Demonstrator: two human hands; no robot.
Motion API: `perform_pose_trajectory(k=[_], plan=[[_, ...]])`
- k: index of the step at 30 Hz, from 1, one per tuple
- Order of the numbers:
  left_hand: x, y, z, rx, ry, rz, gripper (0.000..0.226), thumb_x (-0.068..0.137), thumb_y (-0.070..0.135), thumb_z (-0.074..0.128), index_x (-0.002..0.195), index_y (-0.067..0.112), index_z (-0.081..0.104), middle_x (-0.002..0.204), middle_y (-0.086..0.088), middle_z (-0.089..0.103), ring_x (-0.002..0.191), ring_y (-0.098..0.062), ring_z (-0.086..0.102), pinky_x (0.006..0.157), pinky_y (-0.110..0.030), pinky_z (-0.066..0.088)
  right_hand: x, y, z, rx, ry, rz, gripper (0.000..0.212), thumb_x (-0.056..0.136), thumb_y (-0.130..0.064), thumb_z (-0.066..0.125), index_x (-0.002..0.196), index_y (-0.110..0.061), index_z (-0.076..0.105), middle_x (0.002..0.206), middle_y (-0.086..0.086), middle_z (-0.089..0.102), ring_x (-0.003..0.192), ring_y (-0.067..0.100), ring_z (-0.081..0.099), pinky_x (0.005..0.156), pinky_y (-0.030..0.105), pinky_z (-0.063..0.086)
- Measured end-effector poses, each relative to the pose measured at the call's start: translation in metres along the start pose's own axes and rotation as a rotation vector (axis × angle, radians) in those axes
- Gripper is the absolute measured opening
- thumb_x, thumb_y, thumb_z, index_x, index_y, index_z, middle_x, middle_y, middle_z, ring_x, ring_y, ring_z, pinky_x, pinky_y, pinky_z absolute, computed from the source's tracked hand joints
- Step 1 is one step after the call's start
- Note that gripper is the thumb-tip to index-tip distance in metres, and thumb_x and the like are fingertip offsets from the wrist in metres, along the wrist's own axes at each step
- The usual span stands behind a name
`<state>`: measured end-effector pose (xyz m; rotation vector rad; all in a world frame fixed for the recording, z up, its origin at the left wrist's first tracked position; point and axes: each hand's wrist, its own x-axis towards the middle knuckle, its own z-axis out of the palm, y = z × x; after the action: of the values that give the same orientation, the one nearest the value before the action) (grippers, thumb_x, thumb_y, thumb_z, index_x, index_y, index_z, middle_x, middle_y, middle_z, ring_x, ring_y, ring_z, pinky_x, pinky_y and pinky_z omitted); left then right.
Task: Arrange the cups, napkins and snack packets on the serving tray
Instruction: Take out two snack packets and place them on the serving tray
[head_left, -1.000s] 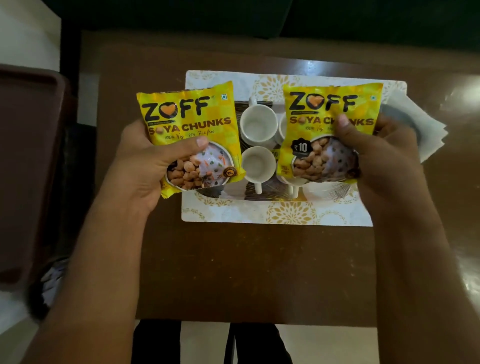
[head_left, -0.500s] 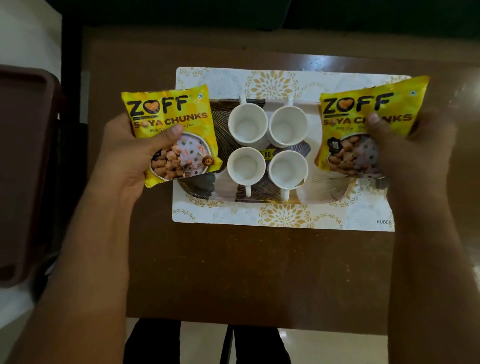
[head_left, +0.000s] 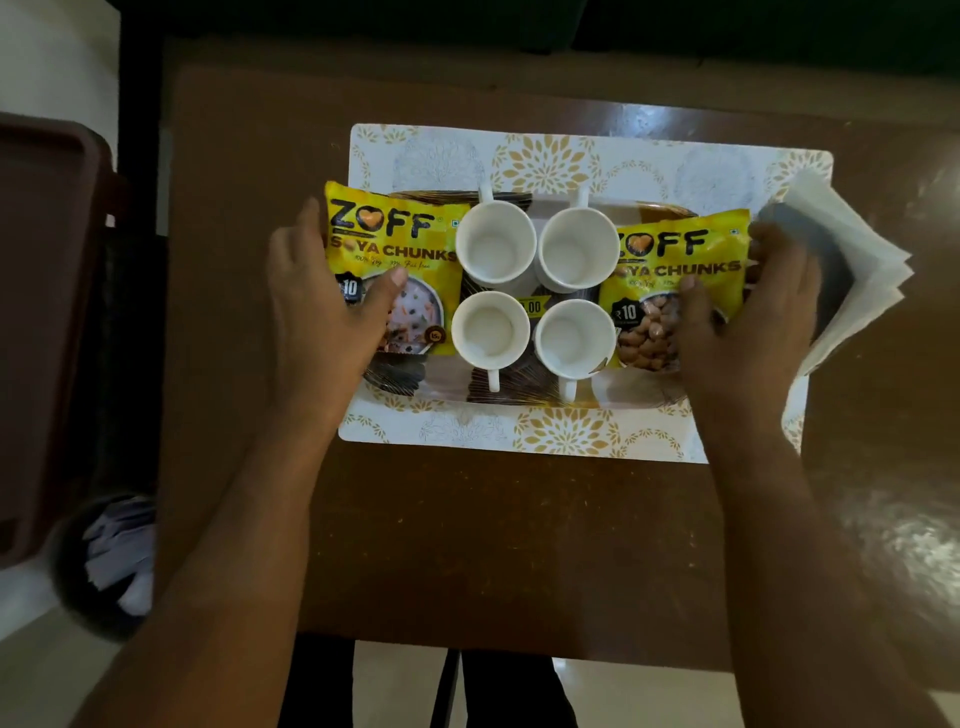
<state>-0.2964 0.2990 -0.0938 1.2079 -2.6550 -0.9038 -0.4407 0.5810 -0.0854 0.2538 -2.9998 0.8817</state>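
Two bare forearms are seen reaching forward over the brown wooden surface (head_left: 493, 545). The left hand (head_left: 322, 306) is laid on the left snack packet (head_left: 395, 260), thumb pressed on its printed face and the fingers wrapped round its outer edge, so the grip is pinching the packet at its side. The right hand (head_left: 753, 312) is set the same way on the right snack packet (head_left: 675, 270), thumb on top, fingers behind the far edge. Both packets are held flat and face up at opposite ends of the serving tray (head_left: 519, 397), touching or just beside the cups; whether they are already resting on the tray cannot be told. The mirrored placement is judged deliberate: the middle is taken, and the two ends are kept balanced. Four white cups (head_left: 496, 244) are stood upright in a two-by-two block at the tray's centre, near handles turned toward the person, far handles away. The tray is carried on a white mat with gold flower print (head_left: 561, 161). A fanned stack of white napkins (head_left: 857, 270) is lying at the mat's right end, beside the tray rather than on it, so that step is judged outstanding. Left of the surface, a dark reddish tray-like object (head_left: 41, 312) and pale floor are noted; beyond, a dark green backdrop.
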Motion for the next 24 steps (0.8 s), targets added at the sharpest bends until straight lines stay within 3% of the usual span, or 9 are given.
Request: perform_pose_trajectory(k=[3,6,9,16,24], plan=[[-0.006,0.002,0.002,0.200,0.037,0.100,0.091,0.100,0.059,0.061,0.166,0.009,0.023,0.163,-0.019,0.037,0.150,-0.036,0.037,0.118,-0.053,0.035,-0.009,-0.003,0.002,-0.115,0.020,-0.124,0.051,0.103,-0.031,0.061,0.143,-0.002,0.051,0.149,0.026,0.047,0.140,0.039,0.046,0.115,0.044,0.040],[-0.011,0.004,0.006,0.321,-0.010,0.262,0.082,0.104,0.051,0.054,0.167,0.011,0.020,0.175,-0.018,0.020,0.162,-0.036,0.022,0.126,-0.060,0.023,-0.017,-0.002,0.009,-0.215,-0.037,-0.240,0.055,0.105,-0.039,0.056,0.150,-0.008,0.047,0.163,0.022,0.035,0.154,0.039,0.031,0.124,0.050,0.031],[-0.013,0.003,0.013,0.475,-0.061,0.304,0.082,0.105,0.050,0.047,0.168,0.014,0.010,0.178,-0.017,0.002,0.166,-0.036,0.005,0.130,-0.064,0.013,-0.023,0.001,0.019,-0.320,-0.128,-0.288,0.055,0.107,-0.040,0.047,0.157,-0.019,0.038,0.171,0.015,0.023,0.161,0.035,0.015,0.128,0.059,0.019],[-0.028,0.000,0.027,0.501,-0.052,0.234,0.078,0.111,0.046,0.038,0.169,0.013,-0.003,0.178,-0.018,-0.005,0.166,-0.039,-0.002,0.129,-0.063,0.021,-0.024,0.009,0.034,-0.447,-0.200,-0.224,0.058,0.113,-0.048,0.024,0.165,-0.031,0.010,0.176,0.012,0.003,0.163,0.033,0.001,0.128,0.066,0.008],[-0.033,0.004,0.029,0.565,-0.093,0.243,0.079,0.108,0.051,0.039,0.169,0.021,-0.001,0.178,-0.018,-0.004,0.165,-0.041,-0.002,0.127,-0.070,0.019,-0.020,0.006,0.029,-0.476,-0.259,-0.224,0.060,0.112,-0.050,0.024,0.166,-0.032,0.005,0.176,0.012,-0.004,0.162,0.039,-0.005,0.124,0.073,0.007]])
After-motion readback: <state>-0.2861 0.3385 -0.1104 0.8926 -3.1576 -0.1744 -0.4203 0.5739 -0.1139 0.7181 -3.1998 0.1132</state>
